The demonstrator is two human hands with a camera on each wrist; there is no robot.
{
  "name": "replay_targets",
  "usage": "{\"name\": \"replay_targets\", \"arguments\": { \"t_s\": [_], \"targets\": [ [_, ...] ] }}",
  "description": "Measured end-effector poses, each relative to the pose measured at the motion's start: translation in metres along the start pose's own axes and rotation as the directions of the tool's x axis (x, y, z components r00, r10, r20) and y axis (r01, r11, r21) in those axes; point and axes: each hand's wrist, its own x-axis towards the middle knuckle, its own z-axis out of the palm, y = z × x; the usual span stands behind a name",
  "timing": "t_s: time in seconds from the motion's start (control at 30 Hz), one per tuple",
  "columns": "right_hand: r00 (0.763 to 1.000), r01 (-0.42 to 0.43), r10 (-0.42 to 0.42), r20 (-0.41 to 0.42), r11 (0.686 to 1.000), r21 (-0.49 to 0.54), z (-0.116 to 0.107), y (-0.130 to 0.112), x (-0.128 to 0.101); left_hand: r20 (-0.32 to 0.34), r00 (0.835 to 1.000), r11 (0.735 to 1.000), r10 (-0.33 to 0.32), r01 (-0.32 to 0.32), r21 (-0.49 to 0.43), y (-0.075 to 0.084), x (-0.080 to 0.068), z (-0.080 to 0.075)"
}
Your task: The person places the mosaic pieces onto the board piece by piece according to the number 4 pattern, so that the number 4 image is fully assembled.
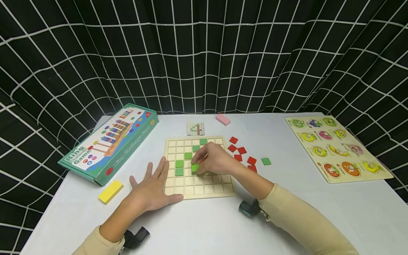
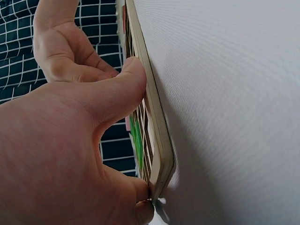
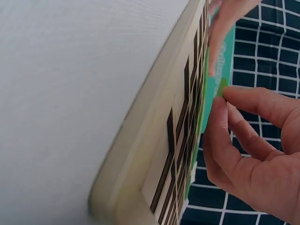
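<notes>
A pale wooden grid board (image 1: 210, 187) lies on the white table, with several green square tiles (image 1: 179, 164) set in its cells. My right hand (image 1: 213, 159) reaches over the board and pinches a green tile (image 1: 195, 168) at a cell near the middle; the right wrist view shows that green tile (image 3: 221, 87) between thumb and fingertips beside the board's edge (image 3: 154, 140). My left hand (image 1: 155, 187) lies flat with straight fingers on the table, its thumb pressed to the board's left front corner (image 2: 161, 159).
Several red tiles (image 1: 241, 150) and one green tile (image 1: 266, 161) lie right of the board. A green game box (image 1: 111, 141) and a yellow block (image 1: 110, 191) sit left. A pink block (image 1: 222, 119), a small pattern card (image 1: 196, 128) and an animal peg puzzle (image 1: 338, 147) lie farther off.
</notes>
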Motion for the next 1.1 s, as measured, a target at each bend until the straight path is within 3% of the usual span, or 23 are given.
{"name": "replay_targets", "arguments": {
  "t_s": [1.1],
  "targets": [
    [0.999, 0.03, -0.027, 0.026, 0.987, -0.156, 0.022, -0.013, 0.019, -0.001, 1.0, 1.0, 0.005, -0.005, 0.001, 0.0, 0.001, 0.0]
  ]
}}
